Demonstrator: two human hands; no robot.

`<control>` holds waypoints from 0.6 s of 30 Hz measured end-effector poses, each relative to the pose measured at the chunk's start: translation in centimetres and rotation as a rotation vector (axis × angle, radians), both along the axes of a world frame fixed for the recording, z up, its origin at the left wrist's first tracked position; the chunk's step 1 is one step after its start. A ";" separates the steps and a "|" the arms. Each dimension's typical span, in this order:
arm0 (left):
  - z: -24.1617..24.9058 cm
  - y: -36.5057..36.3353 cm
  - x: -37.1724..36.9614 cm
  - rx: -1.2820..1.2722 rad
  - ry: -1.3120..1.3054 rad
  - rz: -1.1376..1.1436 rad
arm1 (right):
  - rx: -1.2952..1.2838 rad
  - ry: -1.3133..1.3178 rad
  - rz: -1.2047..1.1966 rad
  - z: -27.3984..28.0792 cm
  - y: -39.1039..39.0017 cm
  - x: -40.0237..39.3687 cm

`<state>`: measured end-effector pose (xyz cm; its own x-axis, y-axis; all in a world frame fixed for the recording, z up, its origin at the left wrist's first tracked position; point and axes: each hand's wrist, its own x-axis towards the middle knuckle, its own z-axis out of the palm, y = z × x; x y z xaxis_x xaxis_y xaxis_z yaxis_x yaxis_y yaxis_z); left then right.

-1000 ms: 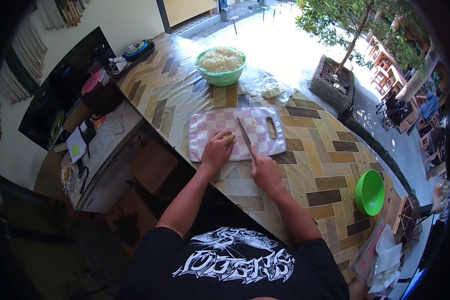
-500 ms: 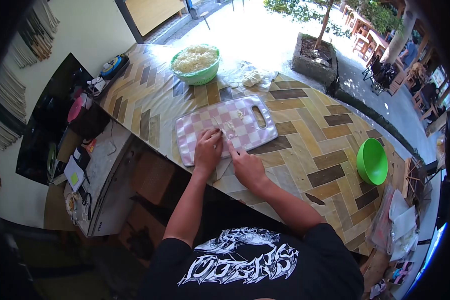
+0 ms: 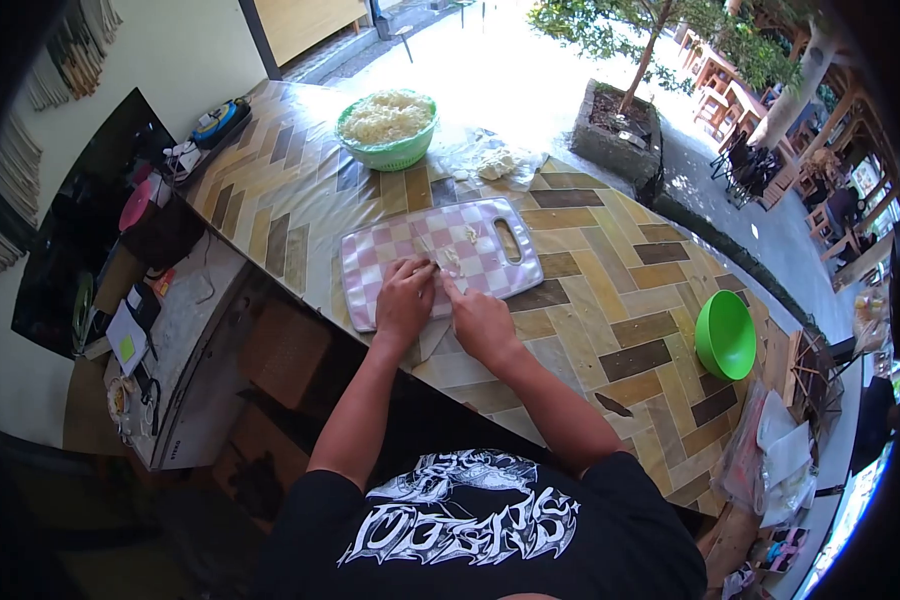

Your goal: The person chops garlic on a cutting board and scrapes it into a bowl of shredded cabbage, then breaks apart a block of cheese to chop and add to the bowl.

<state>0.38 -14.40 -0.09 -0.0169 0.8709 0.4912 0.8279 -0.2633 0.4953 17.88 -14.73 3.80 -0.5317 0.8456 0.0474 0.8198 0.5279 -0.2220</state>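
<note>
A pink-and-white checkered cutting board (image 3: 370,262) lies on the table in front of me. My left hand (image 3: 404,300) rests on it with curled fingers pressed down; whatever sits under the fingertips is too small and covered to make out. Close beside it, my right hand (image 3: 482,322) grips a knife, index finger stretched forward along it. Most of the knife is hidden by the hand, and its thin blade is hard to see against the board. Small pale slices (image 3: 450,262) of food lie just beyond my fingertips, with a few bits (image 3: 471,235) farther right.
A green basket (image 3: 390,155) heaped with pale shredded food stands behind the board. Next to it, a white pile (image 3: 495,163) lies on clear plastic. A bright green bowl (image 3: 726,336) is at the right, near plastic bags (image 3: 770,450). A lower side counter (image 3: 195,345) is at left.
The whole view has shifted a little, the table scene sliding slightly left. Both hands stay together on the board, with hardly any movement between them.
</note>
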 end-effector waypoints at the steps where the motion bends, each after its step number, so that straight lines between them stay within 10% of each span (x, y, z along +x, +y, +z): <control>1: 0.0 0.0 -0.2 0.004 0.021 -0.006 | -0.027 0.006 -0.013 0.3 -0.2 0.1; 18: 1.8 2.4 -3.2 -0.067 0.088 -0.209 | -0.033 0.013 -0.181 -1.4 -0.5 -2.4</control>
<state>-2.86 -11.99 1.76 0.2071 0.8816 0.4241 0.7996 -0.4023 0.4459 15.45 -15.20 2.40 -0.3702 0.9286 0.0235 0.8977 0.3642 -0.2478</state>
